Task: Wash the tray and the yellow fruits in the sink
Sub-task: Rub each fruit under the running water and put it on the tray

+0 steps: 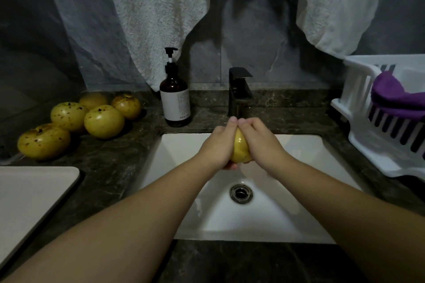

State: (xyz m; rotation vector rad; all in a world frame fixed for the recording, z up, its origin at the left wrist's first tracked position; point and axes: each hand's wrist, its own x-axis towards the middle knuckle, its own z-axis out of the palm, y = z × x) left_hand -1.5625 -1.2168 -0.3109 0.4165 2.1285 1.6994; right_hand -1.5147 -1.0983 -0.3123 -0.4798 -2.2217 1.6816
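Hands, the left hand (217, 145) and right hand (259, 142), both clasped one yellow fruit (240, 147) over the sink (299, 190) below the faucet (239, 89), while the tray (34, 190) lay at the counter's (119, 179) left edge.

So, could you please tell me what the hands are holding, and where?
One yellow fruit, clasped by its sides between left hand and right hand, over the sink.

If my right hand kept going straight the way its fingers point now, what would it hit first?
Probably the black faucet. The right hand, cupped on the yellow fruit over the sink, has fingertips aimed up toward the faucet's base, though depth is hard to judge.
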